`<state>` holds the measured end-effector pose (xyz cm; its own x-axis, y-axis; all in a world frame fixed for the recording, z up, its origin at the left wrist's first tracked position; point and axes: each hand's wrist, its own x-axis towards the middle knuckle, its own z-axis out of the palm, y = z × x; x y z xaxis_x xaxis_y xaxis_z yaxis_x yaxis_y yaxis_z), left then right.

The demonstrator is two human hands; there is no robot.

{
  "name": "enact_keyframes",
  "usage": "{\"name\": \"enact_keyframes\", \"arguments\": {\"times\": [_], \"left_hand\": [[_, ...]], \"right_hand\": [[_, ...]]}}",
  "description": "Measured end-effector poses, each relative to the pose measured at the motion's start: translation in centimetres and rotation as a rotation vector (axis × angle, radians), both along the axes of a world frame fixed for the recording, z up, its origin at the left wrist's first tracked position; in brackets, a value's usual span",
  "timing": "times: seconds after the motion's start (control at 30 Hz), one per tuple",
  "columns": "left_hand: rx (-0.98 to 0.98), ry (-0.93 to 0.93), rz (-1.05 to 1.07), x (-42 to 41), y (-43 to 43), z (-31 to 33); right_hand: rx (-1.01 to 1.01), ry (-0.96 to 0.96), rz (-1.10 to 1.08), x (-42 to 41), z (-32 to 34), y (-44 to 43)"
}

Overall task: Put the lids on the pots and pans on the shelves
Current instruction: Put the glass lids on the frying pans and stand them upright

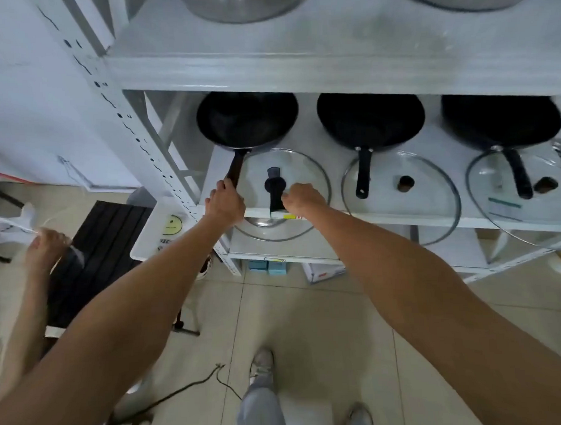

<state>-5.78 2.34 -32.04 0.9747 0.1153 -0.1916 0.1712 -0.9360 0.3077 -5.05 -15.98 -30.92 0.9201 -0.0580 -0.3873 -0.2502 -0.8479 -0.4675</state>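
Observation:
Three black pans stand in a row on the middle white shelf (401,218): a left pan (247,119), a middle pan (370,118) and a right pan (501,119). A glass lid lies in front of each: the left lid (303,169) with a black knob, the middle lid (432,186) and the right lid (496,183). My left hand (225,203) is closed around the left pan's black handle. My right hand (302,198) is closed at the left lid's front edge, beside its knob; whether it grips the lid is unclear.
Two steel pots (244,5) sit on the top shelf. A steel lid (267,225) lies on the shelf below. Another person's hand (44,246) holds white cloth at left, above a black stool (97,252). A cable (184,386) trails on the tiled floor.

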Motion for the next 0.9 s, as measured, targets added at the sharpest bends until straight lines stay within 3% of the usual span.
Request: {"name": "enact_keyframes", "arguments": {"times": [0.27, 0.43, 0.6, 0.9], "left_hand": [[-0.318, 0.081, -0.076, 6.7, 3.7, -4.3], [-0.404, 0.122, -0.06, 7.4, 5.3, -4.1], [-0.292, 0.158, -0.175, 8.5, 7.4, -3.5], [-0.338, 0.22, -0.182, 9.7, 8.3, -2.0]], "right_hand": [[0.659, 0.088, -0.57, 4.0, -5.3, 5.4], [0.643, 0.041, -0.639, 2.2, -4.8, 5.4], [0.651, 0.011, -0.642, -3.0, -4.3, 5.9], [0.666, -0.047, -0.686, -8.4, -0.2, 5.3]]}}
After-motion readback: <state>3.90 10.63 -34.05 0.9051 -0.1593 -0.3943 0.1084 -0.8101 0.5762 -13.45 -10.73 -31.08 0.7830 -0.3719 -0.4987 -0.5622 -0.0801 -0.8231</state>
